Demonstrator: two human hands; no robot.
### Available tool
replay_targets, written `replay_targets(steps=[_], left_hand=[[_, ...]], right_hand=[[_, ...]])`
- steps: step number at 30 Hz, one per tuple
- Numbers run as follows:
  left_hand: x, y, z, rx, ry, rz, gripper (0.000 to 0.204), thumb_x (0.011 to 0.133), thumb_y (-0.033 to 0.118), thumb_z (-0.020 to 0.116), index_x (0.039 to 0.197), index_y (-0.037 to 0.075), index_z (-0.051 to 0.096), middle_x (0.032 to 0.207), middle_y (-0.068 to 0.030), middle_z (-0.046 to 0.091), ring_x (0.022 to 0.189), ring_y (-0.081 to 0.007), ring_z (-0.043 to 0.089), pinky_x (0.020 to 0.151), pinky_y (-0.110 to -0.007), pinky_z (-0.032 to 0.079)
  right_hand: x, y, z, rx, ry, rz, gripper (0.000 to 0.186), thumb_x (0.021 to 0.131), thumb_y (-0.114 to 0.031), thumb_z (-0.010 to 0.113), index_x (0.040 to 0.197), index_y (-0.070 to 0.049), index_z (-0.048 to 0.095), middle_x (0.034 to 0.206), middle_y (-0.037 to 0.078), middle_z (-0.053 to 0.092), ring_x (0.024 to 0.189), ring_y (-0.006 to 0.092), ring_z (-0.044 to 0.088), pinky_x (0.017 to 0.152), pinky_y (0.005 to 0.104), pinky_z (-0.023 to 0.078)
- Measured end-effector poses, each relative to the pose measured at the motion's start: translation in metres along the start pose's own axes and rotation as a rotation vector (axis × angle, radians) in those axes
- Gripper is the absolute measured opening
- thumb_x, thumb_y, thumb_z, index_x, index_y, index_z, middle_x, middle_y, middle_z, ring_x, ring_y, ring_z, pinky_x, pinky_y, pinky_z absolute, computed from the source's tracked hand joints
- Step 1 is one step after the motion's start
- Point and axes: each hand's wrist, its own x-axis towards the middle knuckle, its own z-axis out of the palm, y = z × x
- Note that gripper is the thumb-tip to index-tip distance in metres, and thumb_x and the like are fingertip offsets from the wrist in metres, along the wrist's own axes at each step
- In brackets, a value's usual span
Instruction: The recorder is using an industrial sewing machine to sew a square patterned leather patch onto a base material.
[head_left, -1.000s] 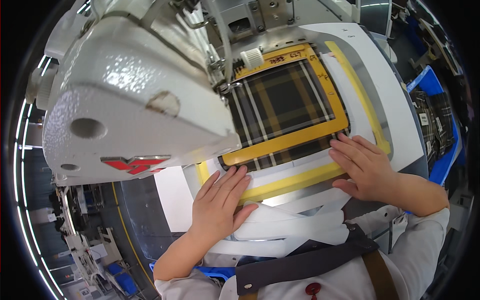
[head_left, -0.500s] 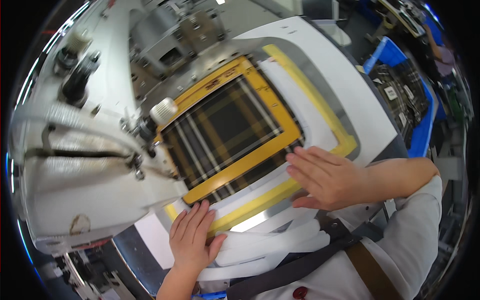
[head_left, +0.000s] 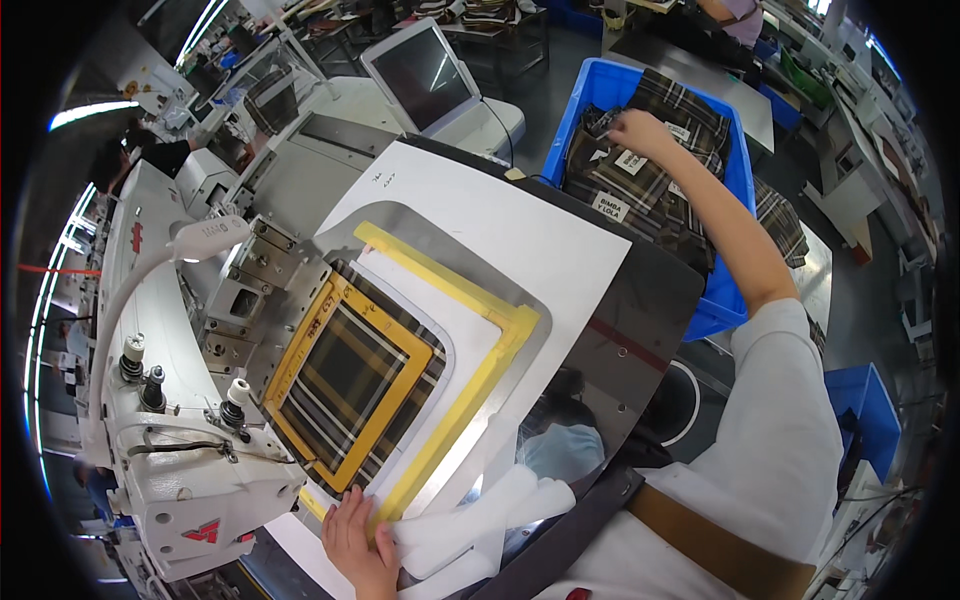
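Note:
My left hand (head_left: 360,540) lies open, fingers flat, at the near corner of a yellow frame (head_left: 387,437) on the machine bed. Brown, black and white plaid fabric (head_left: 345,362) shows within and around this frame, on a white sheet bordered by yellow strips (head_left: 455,415). Off to the right, my right hand (head_left: 640,133) reaches into a blue bin (head_left: 737,190) heaped with plaid fabric pieces (head_left: 690,110) bearing white labels. Its fingers are closed at the edge of one dark plaid piece (head_left: 597,125); the fingertips are partly hidden.
A white sewing machine (head_left: 200,480) with thread knobs stands on the left. White strips (head_left: 490,520) lie near my body. Behind the bed is a screen (head_left: 420,75); another blue bin (head_left: 865,415) stands at the right. A co-worker's arm (head_left: 715,10) shows at the far top.
My right hand has left the fabric beside the yellow frame and moved right and away into the blue bin. The view has swung right; my left hand stays by the frame's near corner.

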Motion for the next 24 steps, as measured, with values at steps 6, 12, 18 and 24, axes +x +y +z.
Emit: replay_targets(steps=[6, 12, 18, 24], left_hand=[[0.001, -0.001, 0.003, 0.005, 0.002, -0.026, 0.021, 0.088, 0.019, 0.053, 0.100, 0.004, 0.062, 0.115, -0.0146, 0.065, 0.107, -0.0327, 0.060, 0.099, -0.047, 0.040], [0.001, 0.003, -0.001, 0.005, 0.025, -0.018, 0.019, 0.086, 0.015, 0.054, 0.098, 0.003, 0.062, 0.115, -0.0138, 0.065, 0.107, -0.0329, 0.060, 0.099, -0.046, 0.040], [-0.003, 0.001, -0.009, -0.040, -0.032, -0.047, 0.023, 0.084, 0.019, 0.058, 0.104, 0.007, 0.062, 0.120, -0.0120, 0.063, 0.112, -0.0301, 0.059, 0.101, -0.046, 0.038], [0.057, 0.051, -0.040, -0.244, 0.036, 0.258, 0.053, 0.066, 0.008, 0.078, 0.115, 0.007, 0.059, 0.127, -0.0188, 0.058, 0.119, -0.0369, 0.055, 0.095, -0.044, 0.046]], right_hand=[[0.038, 0.169, 0.114, 0.299, -0.123, 0.234, 0.070, 0.061, -0.057, 0.079, 0.094, 0.003, 0.071, 0.097, 0.020, 0.069, 0.093, 0.0327, 0.066, 0.085, 0.0396, 0.051], [0.038, 0.160, 0.110, 0.178, 0.055, 0.337, 0.058, 0.061, -0.048, 0.082, 0.095, -0.003, 0.073, 0.099, 0.017, 0.070, 0.094, 0.0289, 0.067, 0.084, 0.0385, 0.051], [0.016, 0.109, 0.063, 0.493, 0.389, 0.260, 0.043, 0.072, -0.022, 0.077, 0.112, -0.010, 0.067, 0.107, 0.012, 0.069, 0.099, 0.0261, 0.066, 0.087, 0.0353, 0.050], [-0.113, -0.076, -0.086, 0.444, 0.268, -0.704, 0.041, 0.075, 0.001, 0.064, 0.116, -0.005, 0.062, 0.107, 0.011, 0.066, 0.101, 0.0269, 0.063, 0.088, 0.0323, 0.048]])
